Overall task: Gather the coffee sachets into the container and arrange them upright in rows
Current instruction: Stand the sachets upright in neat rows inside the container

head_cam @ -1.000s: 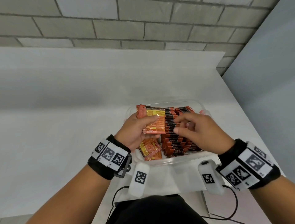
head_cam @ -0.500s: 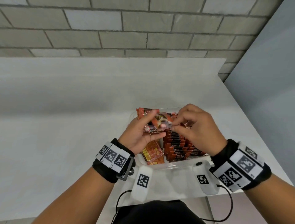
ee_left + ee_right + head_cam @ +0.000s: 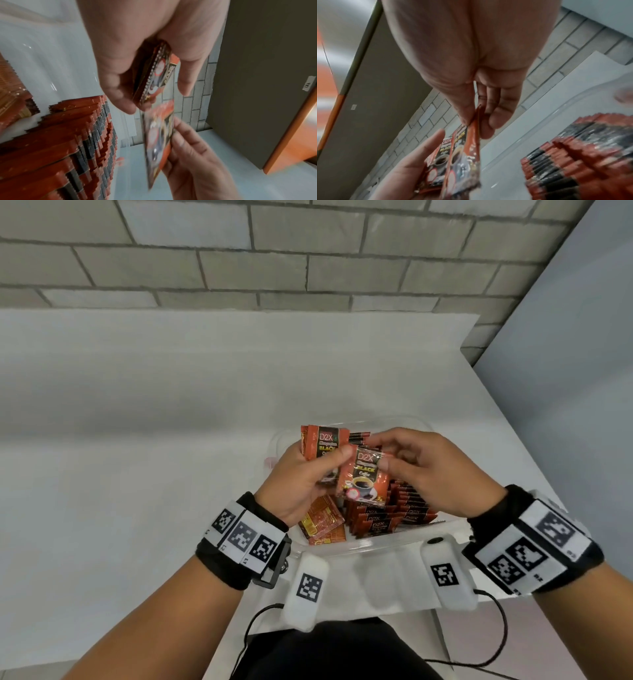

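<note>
We see the clear container (image 3: 430, 429) on the white table (image 3: 171, 440) holding upright rows of sachets (image 3: 394, 515) — a few loose sachets (image 3: 320, 520) lie flat at its left end. Above the container, our left hand (image 3: 294, 484) grips a small stack of sachets (image 3: 323, 440), while our right hand (image 3: 435, 470) pinches a single sachet (image 3: 361, 477) by its top edge — just beside that stack

The coffee sachets (image 3: 363, 477) are glossy printed foil with serrated edges. The container (image 3: 370, 546) is clear, shiny plastic. The worktop (image 3: 137, 440) looks smooth, matt white. Black cloth wristbands (image 3: 222, 563) carry matt printed markers.
</note>
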`<state>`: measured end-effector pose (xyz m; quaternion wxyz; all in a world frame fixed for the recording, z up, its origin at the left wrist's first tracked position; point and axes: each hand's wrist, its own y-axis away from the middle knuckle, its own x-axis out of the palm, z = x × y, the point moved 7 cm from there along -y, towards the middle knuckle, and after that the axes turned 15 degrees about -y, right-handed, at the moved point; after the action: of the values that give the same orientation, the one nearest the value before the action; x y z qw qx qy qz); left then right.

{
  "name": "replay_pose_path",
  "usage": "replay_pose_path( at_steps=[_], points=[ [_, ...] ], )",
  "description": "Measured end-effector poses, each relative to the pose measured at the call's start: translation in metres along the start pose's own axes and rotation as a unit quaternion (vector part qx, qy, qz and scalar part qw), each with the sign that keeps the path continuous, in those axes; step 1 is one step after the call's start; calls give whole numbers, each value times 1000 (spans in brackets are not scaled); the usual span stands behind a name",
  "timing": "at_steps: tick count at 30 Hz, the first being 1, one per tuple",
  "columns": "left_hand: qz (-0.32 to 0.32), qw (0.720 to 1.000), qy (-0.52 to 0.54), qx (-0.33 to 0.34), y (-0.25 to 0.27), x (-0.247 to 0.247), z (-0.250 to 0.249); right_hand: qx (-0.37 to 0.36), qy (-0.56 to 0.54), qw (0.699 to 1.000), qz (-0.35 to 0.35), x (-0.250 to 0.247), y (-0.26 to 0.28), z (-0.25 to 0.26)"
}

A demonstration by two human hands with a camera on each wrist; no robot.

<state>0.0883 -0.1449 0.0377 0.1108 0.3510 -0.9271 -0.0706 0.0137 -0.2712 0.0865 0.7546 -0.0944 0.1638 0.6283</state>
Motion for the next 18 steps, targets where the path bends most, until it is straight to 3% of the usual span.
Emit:
replay_pose_path(
  at_steps=[5, 15, 18],
  points=[
    [-51, 998, 26, -31, -1, -20, 8, 36, 87, 994, 52, -3, 18, -22],
    [-57, 997, 10, -57, -1, -23, 17, 76, 136, 979, 131, 17, 28, -40],
    [-55, 997, 6, -62, -1, -23, 18, 58, 179, 972, 138, 22, 28, -44]
  ],
)
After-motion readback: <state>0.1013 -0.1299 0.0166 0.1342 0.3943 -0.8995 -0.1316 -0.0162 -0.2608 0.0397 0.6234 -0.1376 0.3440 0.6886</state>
